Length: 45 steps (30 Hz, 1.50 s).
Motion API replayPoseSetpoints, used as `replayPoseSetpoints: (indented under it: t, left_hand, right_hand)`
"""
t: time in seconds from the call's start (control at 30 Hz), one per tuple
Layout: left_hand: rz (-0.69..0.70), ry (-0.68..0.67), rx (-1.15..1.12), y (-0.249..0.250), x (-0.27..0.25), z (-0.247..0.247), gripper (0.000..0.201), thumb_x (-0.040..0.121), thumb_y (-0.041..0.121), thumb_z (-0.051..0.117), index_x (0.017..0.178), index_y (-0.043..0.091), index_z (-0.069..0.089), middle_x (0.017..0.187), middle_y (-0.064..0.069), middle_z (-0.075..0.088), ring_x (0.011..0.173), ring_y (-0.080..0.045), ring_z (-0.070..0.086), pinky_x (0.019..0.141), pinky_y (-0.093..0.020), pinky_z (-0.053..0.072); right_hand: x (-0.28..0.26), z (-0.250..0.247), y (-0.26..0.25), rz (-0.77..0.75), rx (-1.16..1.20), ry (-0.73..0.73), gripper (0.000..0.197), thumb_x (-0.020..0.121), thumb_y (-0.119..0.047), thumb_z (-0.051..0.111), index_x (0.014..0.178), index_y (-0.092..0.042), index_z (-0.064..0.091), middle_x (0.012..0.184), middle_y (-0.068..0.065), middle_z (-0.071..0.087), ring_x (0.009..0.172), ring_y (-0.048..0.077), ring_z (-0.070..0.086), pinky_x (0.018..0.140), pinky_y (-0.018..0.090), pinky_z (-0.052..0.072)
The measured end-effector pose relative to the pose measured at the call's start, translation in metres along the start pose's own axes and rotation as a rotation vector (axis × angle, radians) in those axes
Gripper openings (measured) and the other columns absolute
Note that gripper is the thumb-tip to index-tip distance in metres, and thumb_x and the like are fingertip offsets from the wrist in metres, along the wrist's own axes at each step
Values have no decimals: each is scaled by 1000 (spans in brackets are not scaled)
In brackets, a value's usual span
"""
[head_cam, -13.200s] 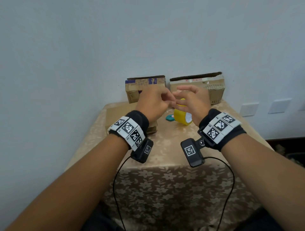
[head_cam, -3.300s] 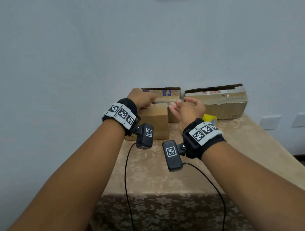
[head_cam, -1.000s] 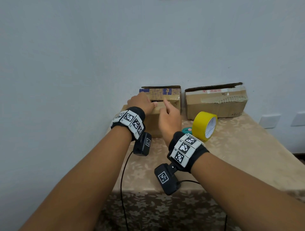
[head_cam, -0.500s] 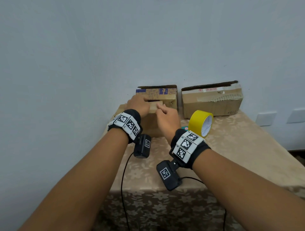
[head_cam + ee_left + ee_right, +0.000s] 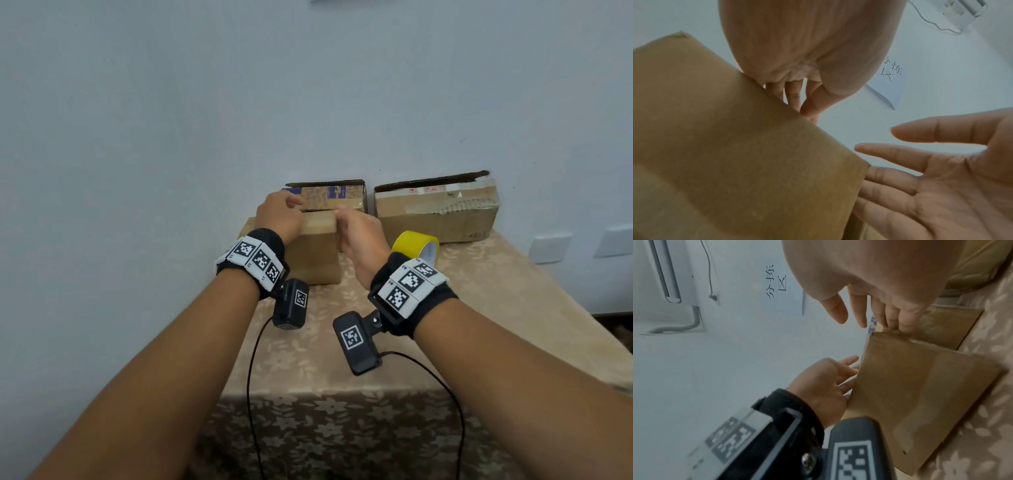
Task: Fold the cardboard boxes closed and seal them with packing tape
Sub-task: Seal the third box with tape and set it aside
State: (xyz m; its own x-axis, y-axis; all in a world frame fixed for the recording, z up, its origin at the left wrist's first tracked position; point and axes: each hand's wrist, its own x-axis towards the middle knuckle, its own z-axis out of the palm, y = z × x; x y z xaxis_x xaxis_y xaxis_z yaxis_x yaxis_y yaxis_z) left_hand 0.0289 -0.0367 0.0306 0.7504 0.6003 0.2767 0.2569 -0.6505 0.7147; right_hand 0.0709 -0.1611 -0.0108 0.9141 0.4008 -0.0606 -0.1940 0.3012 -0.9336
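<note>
Your left hand (image 5: 280, 213) rests loose, uncurled fingers over the plain brown cardboard box (image 5: 313, 253) at the table's back left, steadying it. Your right hand (image 5: 359, 236), fingers straight and empty, braces the box's right top corner, likely squaring the flaps. The yellow packing-tape roll (image 5: 416, 247) stands just right, within reach.

Both forearms extended fwd toward box (image 5: 313, 250): L hand (image 5: 281, 215) palm-down at its top-left edge, fingers loosely bent; R hand (image 5: 359, 236) at its right edge, fingers straight, spread.

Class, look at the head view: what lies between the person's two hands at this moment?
The top of the plain cardboard box lies between the left hand and right hand. Both wrist views show the same box between them.
</note>
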Motion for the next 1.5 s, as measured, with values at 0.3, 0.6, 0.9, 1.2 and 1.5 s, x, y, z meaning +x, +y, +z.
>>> replayPoseSetpoints:
  t: [0.3,0.6,0.9,1.2,1.5]
  left_hand:
    - [160,62,-172,12,-15,5,27,93,3,57,103,24,71,110,9,67,105,-9,62,88,-24,50]
    - [308,-120,-213,36,-32,27,12,91,8,69,100,15,75,96,9,71,94,-7,66,84,-21,51]
    - [245,-403,-108,33,-40,37,9,94,16,71,102,19,75,104,6,71,101,-7,63,96,-32,48]
    - [209,-562,90,42,-44,41,9,94,20,71,102,18,75,101,8,68,104,-12,62,97,-32,47]
    - [-87,-500,-229,49,-52,34,44,105,33,54,139,4,53,115,-18,68,96,-28,72,77,-34,64]
  right_hand:
    - [-22,-41,-39,-147,203,-5,31,105,-12,49,133,-11,63,134,11,67,123,21,65,108,35,50]
    - [-19,-96,-46,-111,62,374,18,89,-8,50,75,-12,61,55,0,36,41,13,28,43,19,22]
    - [-13,-120,-27,7,-165,383,14,92,-25,62,91,-11,59,71,9,56,62,24,50,60,33,44]
    - [-9,-118,-16,-10,-221,300,31,87,-16,74,116,-21,66,116,14,67,101,37,69,76,49,63]
    - [-14,-109,-30,-60,238,276,15,94,-10,70,105,-19,72,109,14,76,99,28,74,57,29,57]
